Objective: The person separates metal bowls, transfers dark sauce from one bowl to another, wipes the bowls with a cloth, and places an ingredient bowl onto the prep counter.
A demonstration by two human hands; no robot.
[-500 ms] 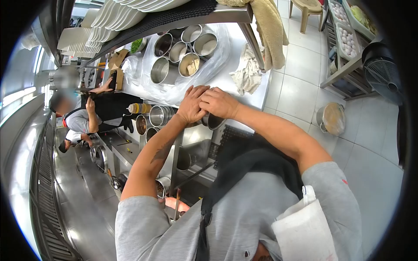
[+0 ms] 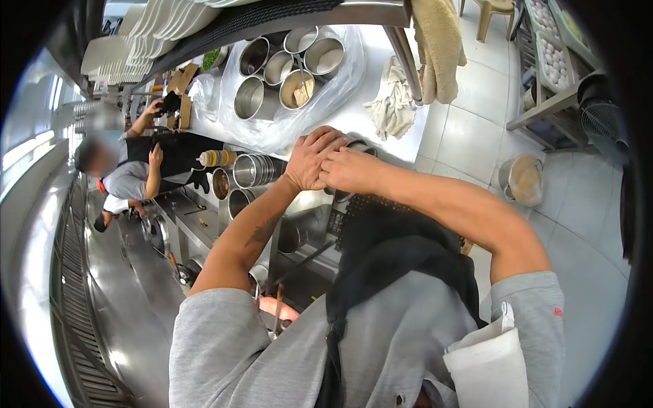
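Near the front edge of the steel table, my left hand lies palm down, fingers stretched out and side by side. My right hand rests against it with curled fingers, touching the left fingers. What lies beneath both palms is hidden. A metal container shows just beyond my right hand, partly covered by it. Below the hands, another metal rim is mostly hidden. To the left stands a stack of metal pots, close to my left wrist.
Several metal pots, one with pale food, sit on clear plastic on the table. A cloth lies right of them. Plates are stacked on the shelf above. A co-worker stands left; a covered pot is on the floor.
The view has shifted slightly. My hands stay together, and more of the metal container beyond my right hand now shows. The co-worker's far hand has moved, near a dark item.
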